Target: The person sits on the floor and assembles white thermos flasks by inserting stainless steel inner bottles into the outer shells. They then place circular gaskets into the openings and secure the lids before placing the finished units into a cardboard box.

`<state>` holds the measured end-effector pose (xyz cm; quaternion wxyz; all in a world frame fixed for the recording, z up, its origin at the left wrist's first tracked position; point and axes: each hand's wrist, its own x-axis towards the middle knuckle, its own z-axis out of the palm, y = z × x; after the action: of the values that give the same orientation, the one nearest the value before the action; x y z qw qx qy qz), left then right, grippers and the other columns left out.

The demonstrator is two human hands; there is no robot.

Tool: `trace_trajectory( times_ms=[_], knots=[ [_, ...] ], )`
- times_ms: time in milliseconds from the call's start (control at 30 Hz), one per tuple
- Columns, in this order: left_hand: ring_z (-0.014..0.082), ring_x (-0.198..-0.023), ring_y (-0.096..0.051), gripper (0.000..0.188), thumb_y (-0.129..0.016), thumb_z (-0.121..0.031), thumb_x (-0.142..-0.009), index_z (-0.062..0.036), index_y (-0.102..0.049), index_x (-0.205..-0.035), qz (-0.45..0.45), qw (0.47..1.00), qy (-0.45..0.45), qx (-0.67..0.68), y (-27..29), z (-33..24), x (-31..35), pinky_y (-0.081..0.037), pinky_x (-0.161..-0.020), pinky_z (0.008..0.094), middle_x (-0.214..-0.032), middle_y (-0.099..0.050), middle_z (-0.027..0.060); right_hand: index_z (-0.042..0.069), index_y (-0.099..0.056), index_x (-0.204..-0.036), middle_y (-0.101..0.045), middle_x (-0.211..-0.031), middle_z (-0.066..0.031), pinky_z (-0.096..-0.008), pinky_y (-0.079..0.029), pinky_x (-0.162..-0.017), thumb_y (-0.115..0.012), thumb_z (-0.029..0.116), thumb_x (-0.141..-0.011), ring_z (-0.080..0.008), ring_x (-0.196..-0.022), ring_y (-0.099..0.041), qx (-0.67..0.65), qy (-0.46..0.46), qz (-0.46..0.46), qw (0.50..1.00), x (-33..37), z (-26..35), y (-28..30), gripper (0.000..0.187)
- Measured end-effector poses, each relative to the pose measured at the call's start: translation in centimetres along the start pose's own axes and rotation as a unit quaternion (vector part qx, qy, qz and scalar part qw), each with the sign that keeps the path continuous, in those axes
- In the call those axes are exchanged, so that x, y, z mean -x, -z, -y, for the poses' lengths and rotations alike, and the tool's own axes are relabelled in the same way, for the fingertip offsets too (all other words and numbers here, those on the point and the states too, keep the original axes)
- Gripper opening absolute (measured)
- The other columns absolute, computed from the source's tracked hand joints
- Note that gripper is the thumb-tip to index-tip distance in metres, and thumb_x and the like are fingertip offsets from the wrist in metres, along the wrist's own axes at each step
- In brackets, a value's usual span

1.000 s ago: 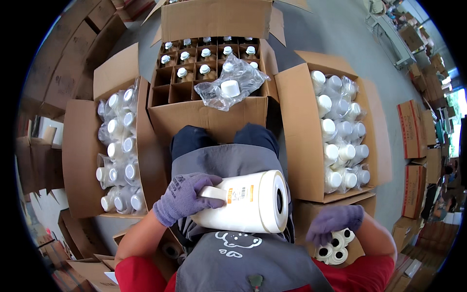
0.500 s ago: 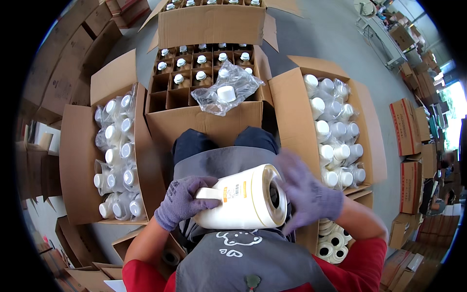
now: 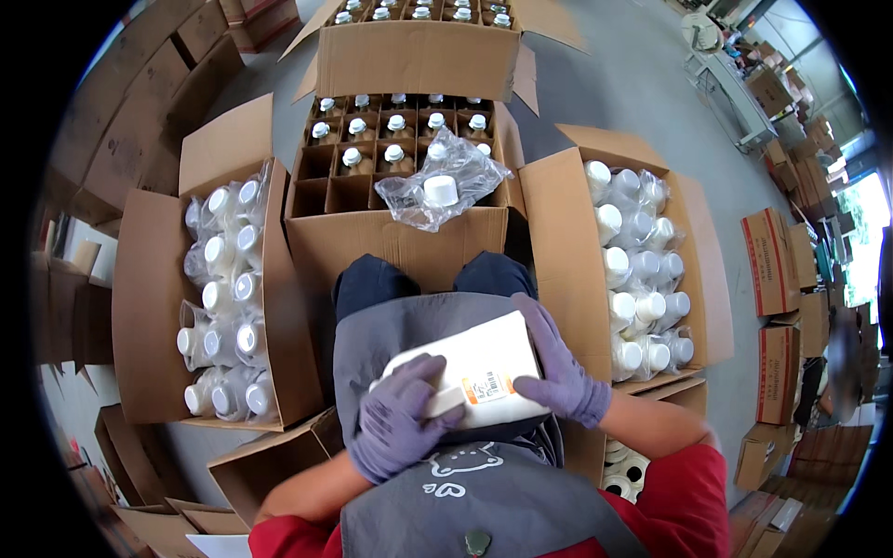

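A white plastic jug [image 3: 488, 349] with a handle and an orange-and-white label lies tilted across my lap. My left hand [image 3: 405, 418], in a purple-grey work glove, is closed around its left end by the handle. My right hand [image 3: 563, 372], gloved the same, grips the right end, thumb on the front near the label and fingers along the far edge. The end that the right hand covers is hidden from view.
Ahead stands a divided carton [image 3: 395, 228] of white-capped bottles, with a plastic-wrapped white-capped container [image 3: 440, 191] on top. Open cartons of bagged white-capped bottles flank me, a left carton [image 3: 149, 307] and a right carton [image 3: 567, 260]. Ring-shaped white parts [image 3: 625, 470] sit lower right.
The jug has turned in my hands, bringing the label lower and hiding the round dark-centred end. My right hand has moved from beside it to grip its right end; my left hand has shifted lower.
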<state>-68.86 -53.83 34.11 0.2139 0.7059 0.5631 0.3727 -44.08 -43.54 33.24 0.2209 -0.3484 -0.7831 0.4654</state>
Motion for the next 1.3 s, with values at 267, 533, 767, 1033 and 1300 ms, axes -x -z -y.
trace_trajectory(
  times_ms=[267, 533, 767, 1033, 1300],
  knots=[
    [0.0252, -0.095, -0.069, 0.033, -0.086, -0.022, -0.068, -0.0016, -0.061, -0.077, -0.027, 0.965, 0.116, 0.232, 0.6, 3.4, 2.2, -0.054, -0.080, 0.0340, -0.112, -0.068, 0.0183, 0.009, -0.066, -0.114, -0.057, -0.125, -0.0167, -0.0463, -0.044, -0.099, -0.070, 0.025, -0.082, -0.0385, -0.118, -0.053, 0.155, 0.228, -0.029, 0.961, -0.5, 1.4, 3.6, 0.036],
    [0.0201, -0.098, -0.067, 0.027, -0.083, -0.015, -0.071, 0.0000, -0.062, -0.077, 0.053, 0.922, 0.130, 0.362, 2.6, 6.3, 1.3, -0.052, -0.083, 0.0313, -0.112, -0.069, 0.0174, 0.013, -0.066, -0.097, -0.062, -0.086, -0.0013, -0.0405, -0.046, -0.071, -0.080, 0.033, -0.071, -0.0230, -0.079, -0.060, 0.301, 0.271, 0.088, 0.910, -3.9, 6.2, 5.1, 0.035],
    [0.0316, -0.093, -0.067, 0.038, -0.083, -0.028, -0.071, -0.0013, -0.059, -0.081, -0.061, 0.991, 0.053, 0.110, 0.6, 2.3, 2.3, -0.054, -0.080, 0.0366, -0.110, -0.066, 0.0171, 0.004, -0.069, -0.091, -0.065, -0.074, -0.0144, -0.0399, -0.051, -0.070, -0.072, 0.033, -0.076, -0.0324, -0.074, -0.066, 0.170, -0.223, 0.118, 0.953, -2.6, 5.7, 3.1, 0.034],
    [0.0378, -0.099, -0.064, 0.040, -0.082, -0.031, -0.071, -0.0026, -0.054, -0.075, -0.095, 0.995, -0.031, 0.000, -0.4, 3.1, 0.0, -0.051, -0.087, 0.0460, -0.112, -0.064, 0.0202, 0.003, -0.069, -0.080, -0.061, -0.063, -0.0069, -0.0304, -0.048, -0.049, -0.070, 0.039, -0.087, -0.0184, -0.050, -0.057, -0.033, -0.560, 0.105, 0.821, -4.4, 0.7, 3.2, 0.037],
    [0.0167, -0.095, -0.065, 0.024, -0.073, -0.015, -0.086, 0.0016, -0.062, -0.099, -0.183, 0.792, 0.379, 0.443, 4.8, 8.5, -2.3, -0.054, -0.082, 0.0297, -0.111, -0.067, 0.0117, 0.001, -0.069, -0.082, -0.069, -0.076, -0.0099, -0.0319, -0.053, -0.069, -0.062, 0.043, -0.087, -0.0212, -0.071, -0.066, 0.095, -0.270, 0.150, 0.946, -26.0, -4.7, 5.3, 0.042]
  ],
)
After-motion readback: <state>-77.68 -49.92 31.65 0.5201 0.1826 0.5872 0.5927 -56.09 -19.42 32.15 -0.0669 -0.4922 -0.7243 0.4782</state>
